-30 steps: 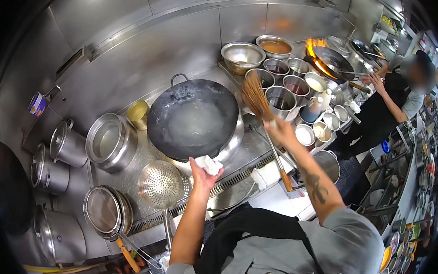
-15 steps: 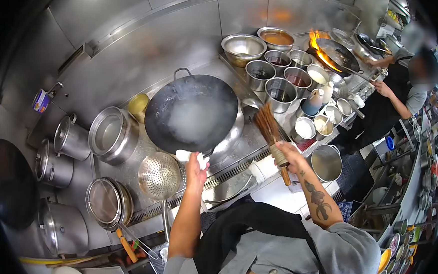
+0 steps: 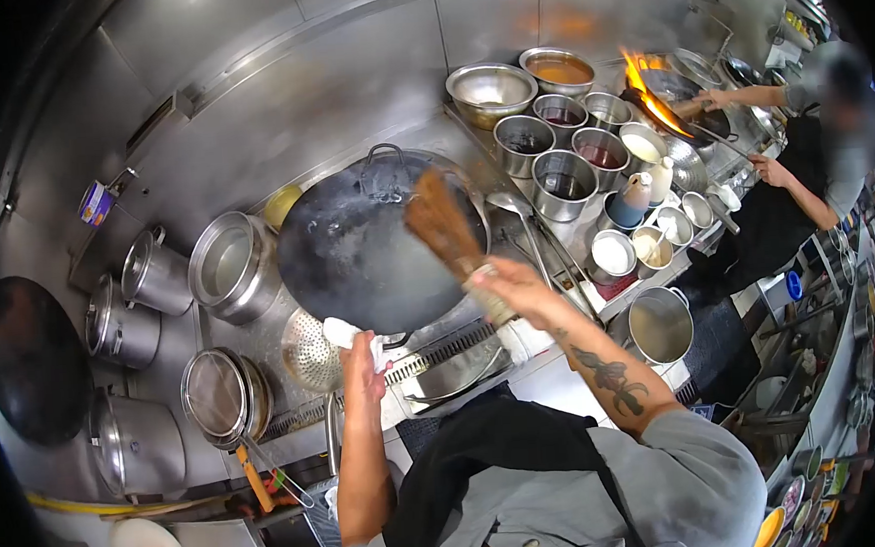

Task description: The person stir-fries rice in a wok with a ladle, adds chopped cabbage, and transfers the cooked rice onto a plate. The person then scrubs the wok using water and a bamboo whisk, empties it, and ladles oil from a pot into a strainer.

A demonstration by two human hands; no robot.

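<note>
A large dark wok (image 3: pixel 357 268) sits on the stove, with thin steam over it and a loop handle at its far edge. My left hand (image 3: pixel 365 363) is closed on a folded white cloth (image 3: pixel 341 334) at the near-left side of the wok. I cannot tell whether the cloth touches the rim. In my right hand (image 3: pixel 514 287) is a wok brush (image 3: pixel 442 221) with brown bristles and a bound handle, gripped near its lower end. The bristles are over the right part of the wok, slightly blurred.
A perforated strainer (image 3: pixel 311 351) lies left of the wok, beside a steel pot (image 3: pixel 225 266). Several sauce containers (image 3: pixel 564 182) stand to the right, with a ladle (image 3: pixel 514 207) before them. Beyond, another person's hand (image 3: pixel 772 169) holds a pan under flames (image 3: pixel 655 95).
My right hand has swung the brush leftward and up, from beside the wok to over it. The wok's near side has lowered, and my left hand with the cloth has shifted left and down.
</note>
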